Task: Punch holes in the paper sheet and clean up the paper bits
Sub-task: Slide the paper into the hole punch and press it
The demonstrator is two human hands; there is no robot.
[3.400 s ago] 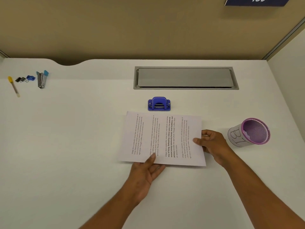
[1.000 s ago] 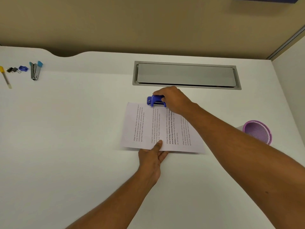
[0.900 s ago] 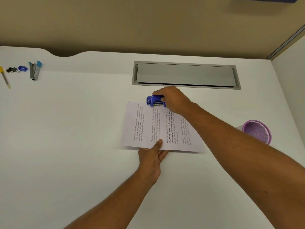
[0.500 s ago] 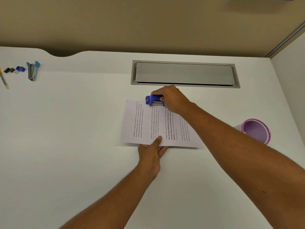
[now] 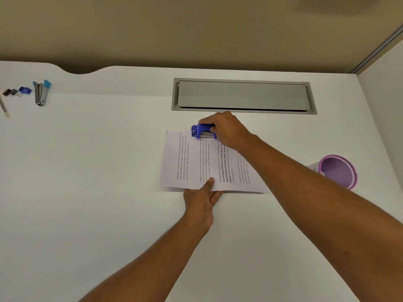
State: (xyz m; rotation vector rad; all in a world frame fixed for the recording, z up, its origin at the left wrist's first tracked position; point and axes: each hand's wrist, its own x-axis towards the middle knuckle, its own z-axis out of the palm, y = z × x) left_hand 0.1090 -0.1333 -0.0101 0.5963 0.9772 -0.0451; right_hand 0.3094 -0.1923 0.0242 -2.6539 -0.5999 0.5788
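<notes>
Lying flat near the middle of the white desk (image 5: pixel 98 192), the printed white paper sheet (image 5: pixel 192 164) is sitting with its far edge slid into the small blue hole punch (image 5: pixel 201 130), which stands between the sheet and the grey metal cable hatch (image 5: pixel 244 95) at the desk's back edge. The right hand (image 5: pixel 226 129) is closing over the punch from above, fingers curled around its top; 3.4 seconds ago this hand was pinching the sheet's right edge and the punch was standing free beyond the paper. The left hand (image 5: pixel 201 202) is pinning the sheet's near edge, thumb on top and fingers underneath, much as it was doing then. Over the last second the grip is looking almost unchanged, and the punch's metal base is now showing more plainly under the blue lever. A purple mesh cup (image 5: pixel 338 171) is standing near the desk's right edge. At the back left corner are lying a blue-tipped stapler (image 5: pixel 41 93), a small blue clip (image 5: pixel 25 90), black binder clips (image 5: pixel 11 92) and a pen (image 5: pixel 4 107).
</notes>
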